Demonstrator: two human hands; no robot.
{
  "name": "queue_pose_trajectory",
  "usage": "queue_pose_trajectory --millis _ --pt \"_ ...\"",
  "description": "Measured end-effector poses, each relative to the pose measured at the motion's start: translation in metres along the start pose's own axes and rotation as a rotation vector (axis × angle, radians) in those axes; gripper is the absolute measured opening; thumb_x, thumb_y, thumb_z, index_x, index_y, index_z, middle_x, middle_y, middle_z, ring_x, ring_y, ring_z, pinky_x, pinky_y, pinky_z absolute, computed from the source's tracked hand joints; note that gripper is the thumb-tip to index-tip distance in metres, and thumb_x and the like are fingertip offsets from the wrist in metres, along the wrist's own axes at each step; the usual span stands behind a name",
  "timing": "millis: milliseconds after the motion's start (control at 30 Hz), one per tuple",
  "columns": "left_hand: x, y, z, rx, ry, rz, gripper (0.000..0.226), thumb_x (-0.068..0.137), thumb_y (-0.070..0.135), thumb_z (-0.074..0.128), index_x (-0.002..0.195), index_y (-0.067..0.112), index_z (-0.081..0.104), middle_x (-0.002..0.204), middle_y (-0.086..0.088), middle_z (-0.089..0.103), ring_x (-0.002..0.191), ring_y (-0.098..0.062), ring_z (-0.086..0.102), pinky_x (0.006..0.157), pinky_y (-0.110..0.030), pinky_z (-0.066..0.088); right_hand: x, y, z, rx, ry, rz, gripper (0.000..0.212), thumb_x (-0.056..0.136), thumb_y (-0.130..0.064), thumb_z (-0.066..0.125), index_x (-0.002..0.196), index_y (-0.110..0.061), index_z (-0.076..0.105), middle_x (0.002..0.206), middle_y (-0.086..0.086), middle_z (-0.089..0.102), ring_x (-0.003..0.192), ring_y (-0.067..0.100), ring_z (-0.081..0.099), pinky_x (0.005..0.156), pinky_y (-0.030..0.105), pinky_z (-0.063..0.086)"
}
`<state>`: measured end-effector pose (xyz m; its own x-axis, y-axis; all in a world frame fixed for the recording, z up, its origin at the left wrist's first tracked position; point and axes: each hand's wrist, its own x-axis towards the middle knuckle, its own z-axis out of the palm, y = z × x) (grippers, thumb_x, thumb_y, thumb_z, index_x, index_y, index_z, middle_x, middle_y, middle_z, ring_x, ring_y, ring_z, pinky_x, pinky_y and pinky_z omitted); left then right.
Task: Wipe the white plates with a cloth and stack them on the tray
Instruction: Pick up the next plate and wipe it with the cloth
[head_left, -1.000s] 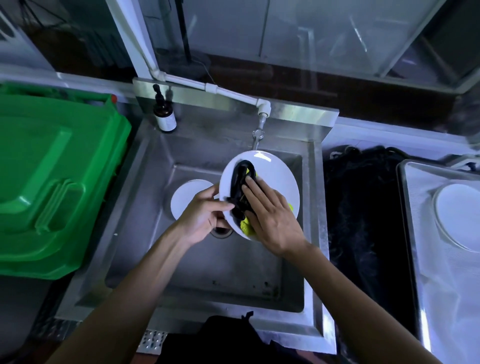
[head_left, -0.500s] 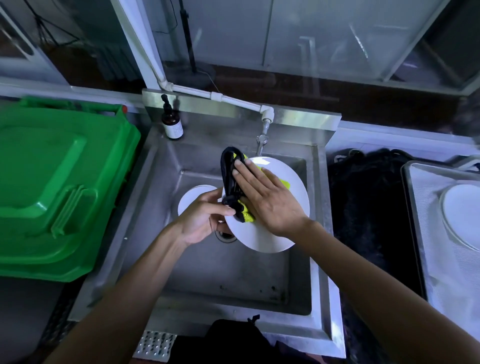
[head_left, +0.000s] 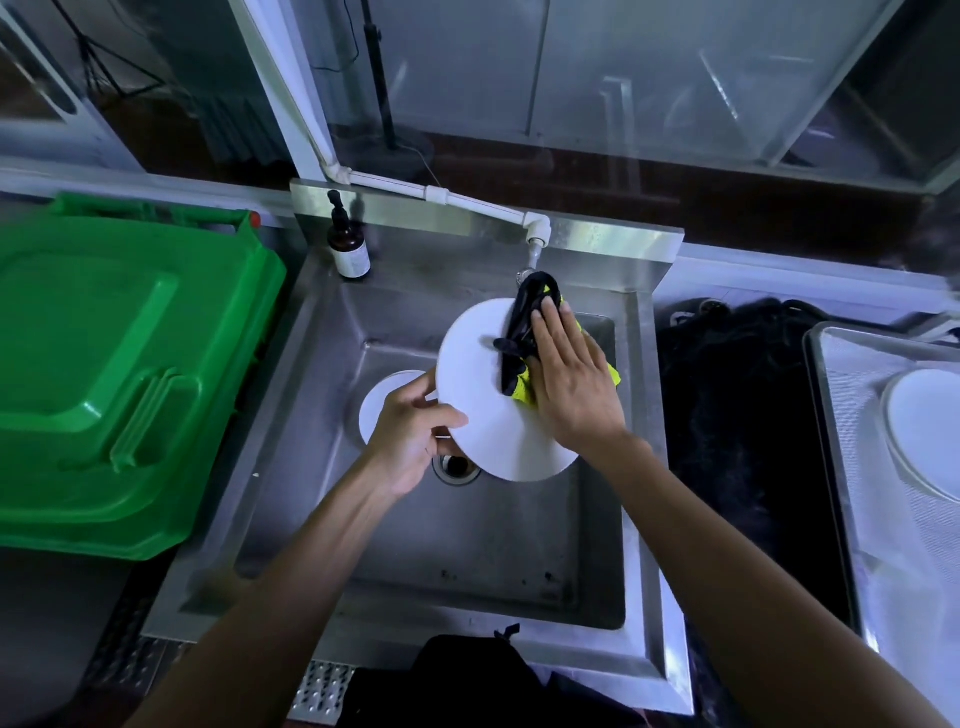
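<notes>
We see a dim scene with a cool blue-green cast, lit by daylight from the glass panes behind the sink. Its steel back rim shows soft glare, and its basin lies in shadow. The white plate above the basin is nearly blown out. Straight lines bow outward away from the sink, and fine detail looks soft.

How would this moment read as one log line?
wiping | left hand grips plate | right hand presses cloth | over sink
</notes>
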<state>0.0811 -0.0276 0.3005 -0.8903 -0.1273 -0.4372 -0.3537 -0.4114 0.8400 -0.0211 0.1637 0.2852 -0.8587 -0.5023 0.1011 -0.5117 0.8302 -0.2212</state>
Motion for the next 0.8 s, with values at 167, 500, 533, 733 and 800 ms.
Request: queue_pose_trajectory --millis 167,500,533,733,800 --pt "-0.001 -0.002 0.002 -0.013 0.075 0.03 0.05 0.064 0.001 0.063 0.112 0.012 0.071 0.098 -0.01 0.072 0.082 -0.035 0.067 0.078 -0.058 0.054 -0.017 -0.011 0.016 0.125 -0.06 0.102 0.056 0.108 -0.032 0.025 0.16 -0.016 0.013 0.168 -0.003 0.002 0.154 0.013 -0.006 0.125 0.039 0.009" --pt "0.006 -0.008 -0.005 -0.051 0.106 0.022 0.047 0.071 0.005 0.066 0.118 0.013 0.071 0.106 -0.018 0.07 0.088 -0.035 0.06 0.074 -0.046 0.049 -0.042 -0.073 0.034 0.235 -0.073 0.07 0.057 0.108 -0.035 0.023 0.16 -0.016 0.008 0.168 -0.003 -0.003 0.154 0.015 -0.008 0.122 0.04 0.015" --pt "0.005 -0.007 -0.008 -0.061 0.113 0.026 0.047 0.071 0.005 0.065 0.117 0.012 0.071 0.105 -0.017 0.069 0.089 -0.034 0.057 0.075 -0.045 0.045 -0.043 -0.078 0.034 0.222 -0.069 0.061 0.058 0.108 -0.036 0.019 0.16 -0.016 0.007 0.167 -0.003 -0.004 0.154 0.016 -0.009 0.122 0.039 0.014" --pt "0.003 -0.012 -0.02 -0.116 0.163 0.045 0.05 0.066 -0.001 0.061 0.112 0.014 0.074 0.105 -0.019 0.071 0.087 -0.036 0.064 0.061 -0.034 0.052 -0.068 -0.08 0.044 0.177 -0.083 0.081 0.058 0.107 -0.04 0.01 0.16 -0.017 0.002 0.167 -0.004 -0.009 0.153 0.013 -0.016 0.126 0.038 0.007" --pt "0.003 -0.013 -0.022 -0.137 0.171 0.041 0.048 0.066 -0.005 0.059 0.109 0.013 0.073 0.104 -0.018 0.071 0.087 -0.037 0.067 0.064 -0.041 0.057 -0.069 -0.074 0.048 0.171 -0.112 0.128 0.059 0.106 -0.041 0.007 0.16 -0.018 -0.002 0.166 -0.004 -0.013 0.151 0.01 -0.02 0.126 0.039 0.003"
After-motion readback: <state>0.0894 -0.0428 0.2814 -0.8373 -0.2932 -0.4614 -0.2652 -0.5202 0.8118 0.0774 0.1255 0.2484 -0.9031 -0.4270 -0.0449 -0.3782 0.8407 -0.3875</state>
